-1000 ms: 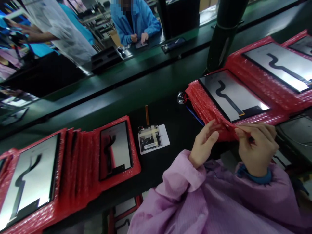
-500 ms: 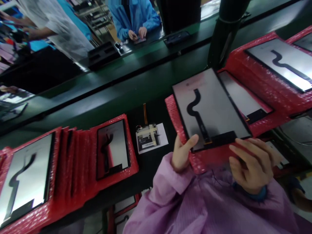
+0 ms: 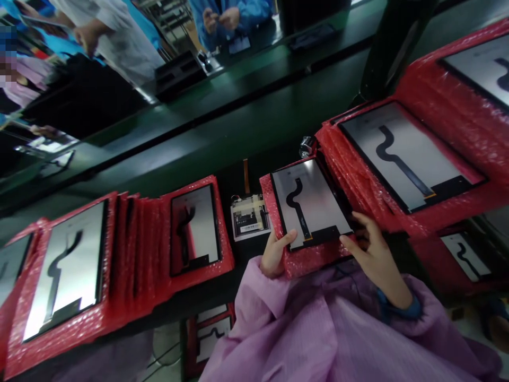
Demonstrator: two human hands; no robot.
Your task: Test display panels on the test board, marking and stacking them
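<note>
In front of me is a flat display panel [image 3: 324, 199] with a silvery back, a dark border and a curved black ribbon cable [image 3: 295, 200]. It rests on a red bubble-wrap sleeve [image 3: 306, 261]. My left hand [image 3: 276, 252] grips the lower left corner of panel and sleeve, thumb on top, fingers hidden beneath. At the lower right corner, my right hand [image 3: 369, 249] has its thumb on the panel's edge and its fingers bent around the side. Just left of the panel lies a small electronic assembly [image 3: 248, 217] with an orange flex strip [image 3: 246, 176], on white paper.
Stacked panels in red wrap stand at right [image 3: 413, 154] and left [image 3: 71, 270], with another wrapped panel [image 3: 196, 228] nearer the middle. A dark post [image 3: 392, 53] rises behind the right stack. Across the bench a person in blue [image 3: 234, 26] works with both hands.
The panel and its sleeve have come down, nearer the bench, uncovering the stack at right. My right hand has turned and now holds the panel's right corner. The view has shifted.
</note>
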